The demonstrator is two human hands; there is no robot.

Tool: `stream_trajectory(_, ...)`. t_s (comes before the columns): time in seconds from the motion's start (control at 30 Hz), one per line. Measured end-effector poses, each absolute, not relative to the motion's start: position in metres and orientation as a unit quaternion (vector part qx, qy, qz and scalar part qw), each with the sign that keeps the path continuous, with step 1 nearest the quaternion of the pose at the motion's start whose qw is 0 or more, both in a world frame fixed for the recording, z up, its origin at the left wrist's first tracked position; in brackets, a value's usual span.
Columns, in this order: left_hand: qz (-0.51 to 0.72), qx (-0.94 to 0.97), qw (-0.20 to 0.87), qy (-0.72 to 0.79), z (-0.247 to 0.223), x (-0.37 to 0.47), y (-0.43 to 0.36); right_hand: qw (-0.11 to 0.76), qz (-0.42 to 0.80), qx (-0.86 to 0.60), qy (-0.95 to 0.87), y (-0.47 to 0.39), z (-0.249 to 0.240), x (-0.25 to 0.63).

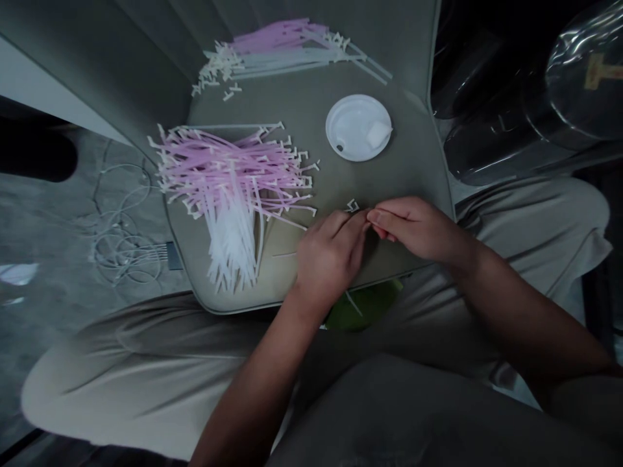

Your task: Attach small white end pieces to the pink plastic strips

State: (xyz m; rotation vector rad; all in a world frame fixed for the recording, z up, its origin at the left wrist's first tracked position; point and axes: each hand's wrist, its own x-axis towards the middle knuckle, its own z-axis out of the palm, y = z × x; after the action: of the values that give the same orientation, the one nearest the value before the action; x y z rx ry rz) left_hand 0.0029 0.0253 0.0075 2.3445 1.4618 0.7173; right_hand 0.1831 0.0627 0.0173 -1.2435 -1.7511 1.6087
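Tubes (238, 162) lie piled on seat (413, 159) beyond L hand (331, 250), its curled fingers meeting R hand (421, 228), can't tell w/ what gripped, & a knuckle bump could lose nearby white clip (352, 205).

Head camera: on the person's head, facing forward and down at left hand (331, 254) and right hand (413, 230)
Shirt (399, 415): nearest, bottom edge
Floor (53, 230): farther, left

Small white connectors (352, 205), clustered together
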Motion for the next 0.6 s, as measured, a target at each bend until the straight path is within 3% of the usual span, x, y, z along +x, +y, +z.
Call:
stream_trajectory(0.33, 0.362, 0.76, 0.194, 0.504, 0.0, 0.0028, 0.0253, 0.224, 0.588, -0.455, -0.631, 0.0626, 0.0167, 0.1808)
stream_trajectory(0.6, 0.333, 0.808, 0.176, 0.452, 0.0, -0.004, 0.027, 0.194, 0.563, -0.436, -0.675, 0.0649, 0.0227, 0.1837)
